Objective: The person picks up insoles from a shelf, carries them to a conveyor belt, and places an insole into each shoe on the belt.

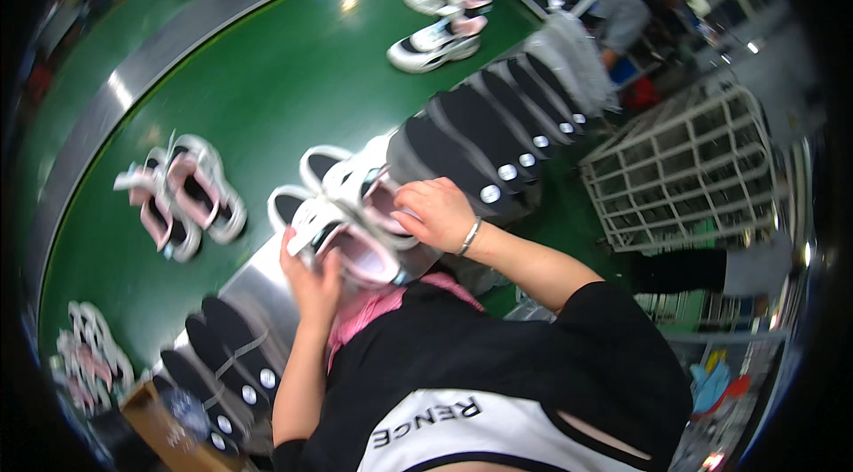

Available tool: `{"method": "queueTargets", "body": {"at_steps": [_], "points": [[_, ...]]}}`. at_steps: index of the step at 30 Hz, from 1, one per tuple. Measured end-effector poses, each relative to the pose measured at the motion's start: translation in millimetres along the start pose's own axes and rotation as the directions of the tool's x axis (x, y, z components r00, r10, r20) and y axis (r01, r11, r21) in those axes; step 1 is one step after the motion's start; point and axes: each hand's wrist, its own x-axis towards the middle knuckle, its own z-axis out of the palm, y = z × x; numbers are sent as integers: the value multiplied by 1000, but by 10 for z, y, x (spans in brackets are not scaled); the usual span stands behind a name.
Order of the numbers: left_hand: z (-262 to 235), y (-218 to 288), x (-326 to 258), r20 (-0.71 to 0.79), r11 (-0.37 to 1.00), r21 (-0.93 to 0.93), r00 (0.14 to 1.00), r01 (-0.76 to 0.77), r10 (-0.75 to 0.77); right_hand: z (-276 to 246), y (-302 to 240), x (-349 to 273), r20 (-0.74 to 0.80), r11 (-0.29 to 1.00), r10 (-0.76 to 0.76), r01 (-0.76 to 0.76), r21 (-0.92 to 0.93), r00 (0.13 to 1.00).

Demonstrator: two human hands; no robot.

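A pair of white sneakers with pink lining lies side by side at the near metal edge of the green belt, just in front of me. My left hand (311,281) grips the left sneaker (306,221), its thumb at the opening and its fingers along the outer side. At the opening of the right sneaker (345,177), my right hand (440,212) has its fingers bent over the collar; the fingertips are partly hidden inside. A silver bracelet (470,236) circles my right wrist.
More sneakers stand on the green belt (258,90): a pair at left (204,188), a pair at the far end (435,45). Black insoles (480,130) line the edge to the right, others (231,339) to the left. A wire cart (684,170) stands right; a person (622,19) is beyond.
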Motion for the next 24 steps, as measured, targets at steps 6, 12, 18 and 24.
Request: {"method": "queueTargets", "body": {"at_steps": [6,12,18,24], "points": [[48,129,302,159,962,237,982,-137,100,-182,668,-42,22,850,481,-460,-255,877],[-153,52,411,177,1000,13,984,-21,18,-227,520,149,-57,897,364,-367,-247,930],[-184,39,439,21,973,162,985,166,-172,-440,-574,17,86,979,-185,177,100,979],[-292,-40,375,-23,966,165,980,198,-197,362,-1065,83,518,885,-244,406,-227,820]]}}
